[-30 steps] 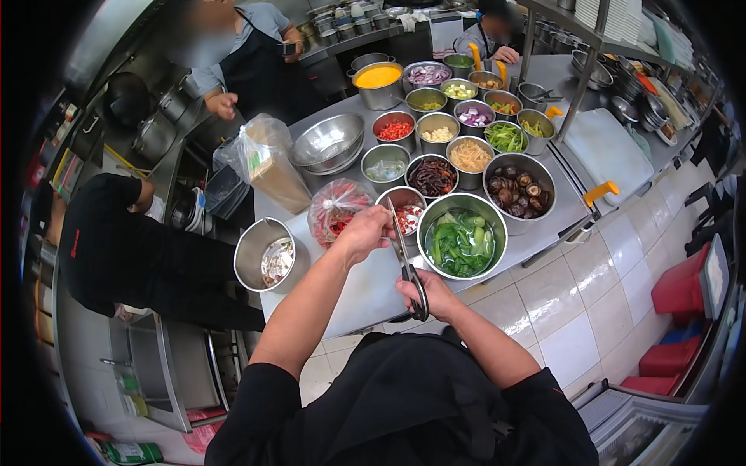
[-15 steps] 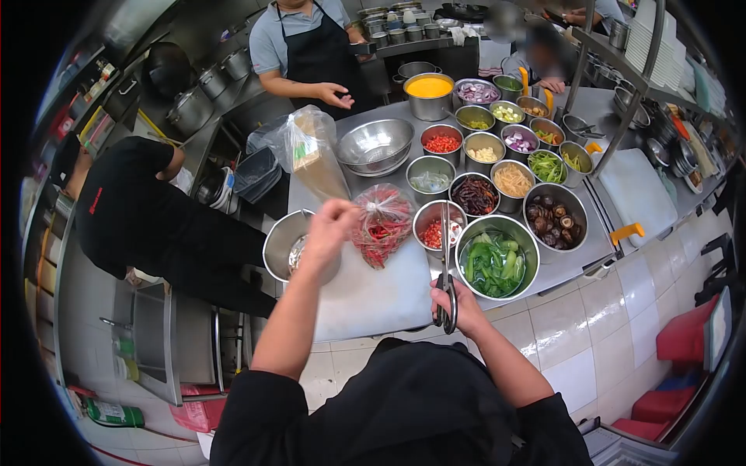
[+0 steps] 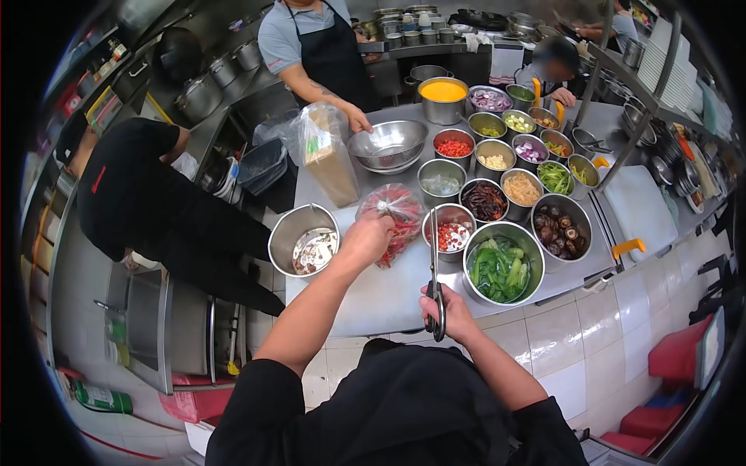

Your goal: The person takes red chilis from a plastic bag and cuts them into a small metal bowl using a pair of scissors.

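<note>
My left hand [image 3: 365, 237] rests on a clear plastic bag of red chillies [image 3: 392, 213] lying on the steel worktop [image 3: 373, 299], fingers closed on the bag. My right hand [image 3: 451, 314] grips black-handled scissors [image 3: 434, 272], blades pointing up toward a small steel bowl of cut red chilli pieces [image 3: 449, 229]. A large steel bowl of green vegetables [image 3: 501, 268] stands just right of the scissors. A steel pot with scraps [image 3: 305, 242] stands left of the bag.
Several steel bowls of ingredients [image 3: 505, 147] fill the table's far side, with a big empty mixing bowl [image 3: 387, 145] and a bagged brown packet [image 3: 326, 155]. A person in a black apron [image 3: 315, 46] reaches for the mixing bowl. Another person in black [image 3: 140, 194] bends at left.
My left hand moved from the pot side back onto the chilli bag. The scissors stay upright in my right hand. The aproned person's hand now reaches the mixing bowl.
</note>
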Available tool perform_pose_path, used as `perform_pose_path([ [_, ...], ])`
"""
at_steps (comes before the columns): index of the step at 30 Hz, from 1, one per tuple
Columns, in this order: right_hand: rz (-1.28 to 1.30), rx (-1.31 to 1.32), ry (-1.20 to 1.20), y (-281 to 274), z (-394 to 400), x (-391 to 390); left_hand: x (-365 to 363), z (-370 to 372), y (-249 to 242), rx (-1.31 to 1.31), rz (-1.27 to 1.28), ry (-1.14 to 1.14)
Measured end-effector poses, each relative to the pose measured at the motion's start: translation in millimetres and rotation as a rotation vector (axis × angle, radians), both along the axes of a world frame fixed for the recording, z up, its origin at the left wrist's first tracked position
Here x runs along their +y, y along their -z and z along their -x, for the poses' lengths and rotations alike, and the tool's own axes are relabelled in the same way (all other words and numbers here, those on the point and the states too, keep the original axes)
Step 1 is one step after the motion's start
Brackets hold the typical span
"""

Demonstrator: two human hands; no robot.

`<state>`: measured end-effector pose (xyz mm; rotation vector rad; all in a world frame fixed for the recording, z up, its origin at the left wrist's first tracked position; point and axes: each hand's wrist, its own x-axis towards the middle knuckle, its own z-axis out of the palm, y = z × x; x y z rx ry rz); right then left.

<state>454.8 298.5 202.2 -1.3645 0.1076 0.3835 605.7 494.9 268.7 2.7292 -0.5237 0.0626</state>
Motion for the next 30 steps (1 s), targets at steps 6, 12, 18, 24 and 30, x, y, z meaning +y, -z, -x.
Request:
perform_pose_path([
  [6, 0.003, 0.023, 0.06, -1, 10, -8, -28, -17, 5, 0.11, -0.167, -0.008],
  [12, -0.053, 0.035, 0.107, 7, 18, -15, -21, -32, 4, 0.162, 0.184, -0.072],
  [18, -0.054, 0.049, 0.091, 7, 15, -16, 0, -24, -16, 0.161, -0.04, -0.028],
  [24, -0.07, 0.041, 0.043, 5, 12, -11, 1, -21, -10, 0.124, -0.382, 0.134],
  [30, -0.018, 0.036, -0.01, 11, 13, -11, -12, -6, -13, 0.101, -0.519, 0.154],
])
